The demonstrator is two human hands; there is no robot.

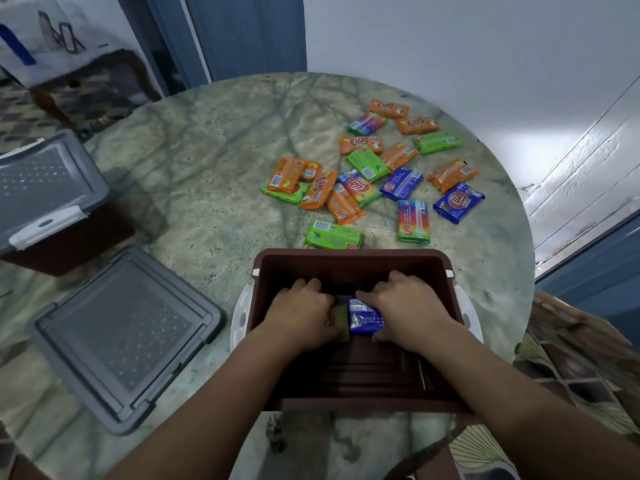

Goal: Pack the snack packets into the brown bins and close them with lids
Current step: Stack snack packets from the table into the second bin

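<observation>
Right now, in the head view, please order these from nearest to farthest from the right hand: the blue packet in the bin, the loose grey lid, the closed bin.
From the right hand:
1. Blue packet, inside the open bin, under the fingers.
2. Grey lid, flat on the table, left.
3. Closed bin, far left edge.

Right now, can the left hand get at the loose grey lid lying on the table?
Probably yes. The left hand is inside the brown bin on a packet, but the grey lid lies flat to its left with only bare table between them.
</observation>
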